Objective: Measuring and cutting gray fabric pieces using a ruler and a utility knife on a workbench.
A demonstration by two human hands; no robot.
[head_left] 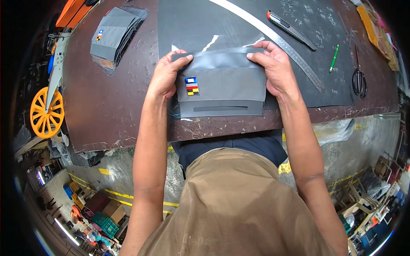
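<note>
A grey fabric panel lies flat near the front edge of the brown worktable. It carries a small multicoloured patch at its left and a long slot near its lower edge. My left hand grips the panel's upper left corner, thumb on top. My right hand pinches the upper right corner the same way. A large dark sheet lies under the panel.
A stack of similar grey panels sits at the back left. A long metal ruler, a utility knife, a green pen and black scissors lie at the right. An orange wheel hangs off the left.
</note>
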